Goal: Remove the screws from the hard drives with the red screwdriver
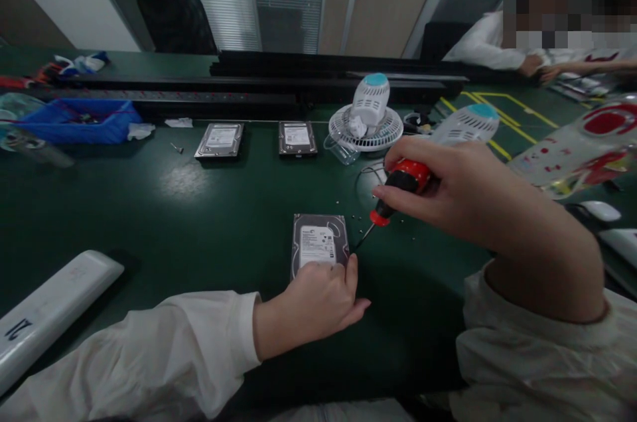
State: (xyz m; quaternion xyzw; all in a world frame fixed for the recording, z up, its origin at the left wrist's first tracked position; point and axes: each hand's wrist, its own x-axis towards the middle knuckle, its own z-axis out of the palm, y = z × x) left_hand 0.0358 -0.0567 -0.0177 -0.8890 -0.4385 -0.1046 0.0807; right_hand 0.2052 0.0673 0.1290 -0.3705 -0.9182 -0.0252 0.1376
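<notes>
A hard drive with a white label lies flat on the green table in front of me. My left hand presses on its near end with curled fingers, the index finger at the drive's right edge and the thumb sticking out to the right. The near part of the drive is hidden under this hand. Closed around the red-and-black handle of a screwdriver is my right hand. The screwdriver slants down to the left, its tip by the drive's right side; contact cannot be made out. Several small screws lie scattered beyond the tip.
Two more hard drives, one left and one right, lie farther back. A blue bin stands at the left, a white fan behind my right hand. A clear bottle is at the right; a person's arm rests across the table.
</notes>
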